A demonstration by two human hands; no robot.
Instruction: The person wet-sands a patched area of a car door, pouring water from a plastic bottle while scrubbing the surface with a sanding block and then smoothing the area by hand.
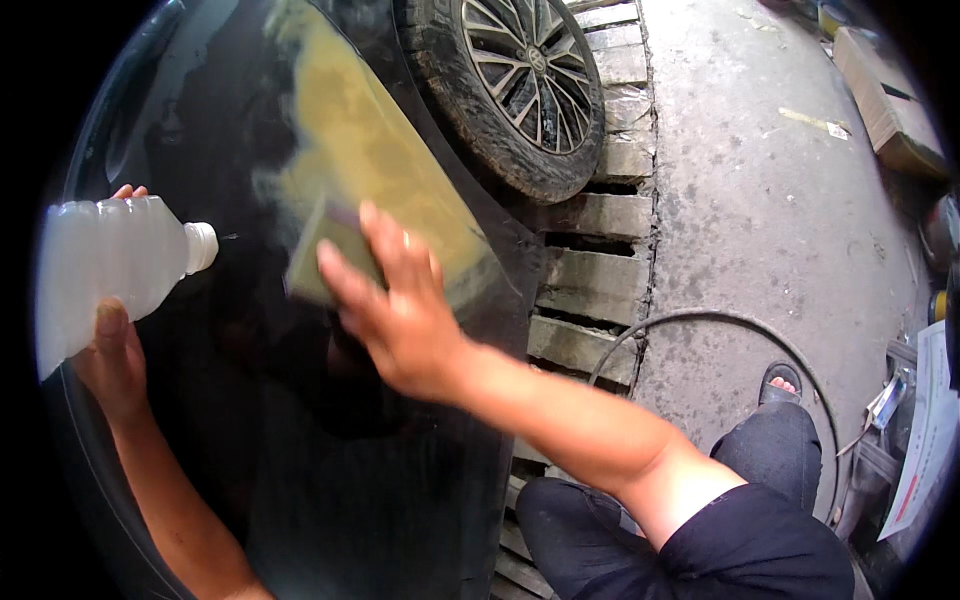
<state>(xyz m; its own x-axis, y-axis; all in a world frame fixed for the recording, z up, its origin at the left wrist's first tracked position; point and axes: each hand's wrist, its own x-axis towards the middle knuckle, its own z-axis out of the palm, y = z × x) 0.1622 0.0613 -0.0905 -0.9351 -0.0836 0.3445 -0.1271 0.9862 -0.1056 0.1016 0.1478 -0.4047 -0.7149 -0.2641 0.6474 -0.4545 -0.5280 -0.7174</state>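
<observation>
My left hand (pixel 113 355) grips a translucent plastic bottle (pixel 115 255) on its side, its white-capped neck pointing right, with a thin streak of liquid at the tip. The bottle is over a glossy black car body panel (pixel 340 490). My right hand (pixel 400 310), slightly blurred, is closed on a flat olive-grey sanding block (pixel 320 260), which lies against the panel at the lower left of a yellowish patch (pixel 370 145) with pale smeared edges.
A wheel with a tyre (pixel 445 90) lies at the top, beside concrete drain slats (pixel 590 280). A black hose (pixel 720 312) curves over the grey floor. Cardboard (pixel 870 100) and a white printed sheet (pixel 910 440) are at the right. My legs show at lower right.
</observation>
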